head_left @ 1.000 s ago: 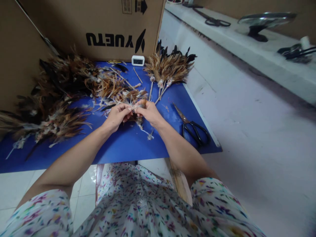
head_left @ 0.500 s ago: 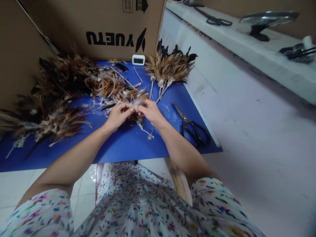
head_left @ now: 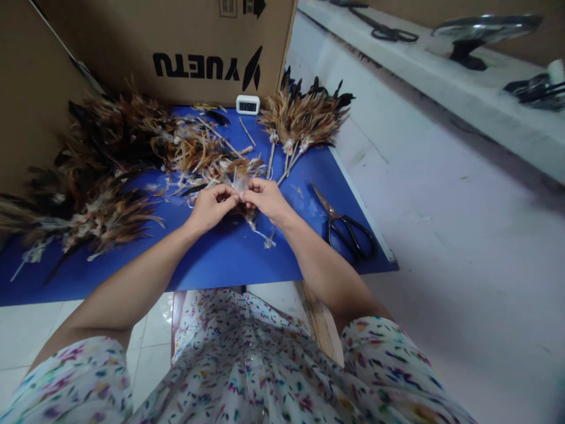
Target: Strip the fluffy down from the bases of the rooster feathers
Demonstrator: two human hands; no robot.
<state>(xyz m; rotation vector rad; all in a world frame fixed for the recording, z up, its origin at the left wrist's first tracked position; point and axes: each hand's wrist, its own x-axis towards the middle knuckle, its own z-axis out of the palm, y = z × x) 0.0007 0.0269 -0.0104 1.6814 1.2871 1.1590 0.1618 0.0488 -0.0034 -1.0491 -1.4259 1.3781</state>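
Where the left hand (head_left: 212,207) meets the right hand (head_left: 267,201): fingertips nearly together, above the near middle of the blue table (head_left: 212,268).
Feather tuft: a pale, wispy feather tuft (head_left: 241,181) stands up between the two thumbs.
Left grip: thumb and forefinger pinched together at the foot of the tuft.
Right grip: thumb and forefinger clamped on the same tuft from the other side; the fingers hide its base, so the exact hold is hard to make out.
Under the fingers: brownish feathers, with a white strand (head_left: 263,237) trailing out toward the near edge.
Loose feathers: a brown-and-black feather pile (head_left: 189,144) spreads beyond and to the left of the hands.
Near left: a feather cluster (head_left: 103,224) with pale quill ends lies well apart from the left hand.
Stick bundles: feather dusters (head_left: 309,118) fan out beyond the right hand, their sticks pointing back toward it.
Scissors: black-handled scissors (head_left: 334,216) lie partly open, right of the right forearm.
Clock: a small white digital clock (head_left: 248,105) stands before the cardboard box (head_left: 198,29), whose YUETU lettering is upside down.
Ledge: a glass lid (head_left: 488,28) and dark shears (head_left: 394,34) rest on the pale ledge (head_left: 415,68).
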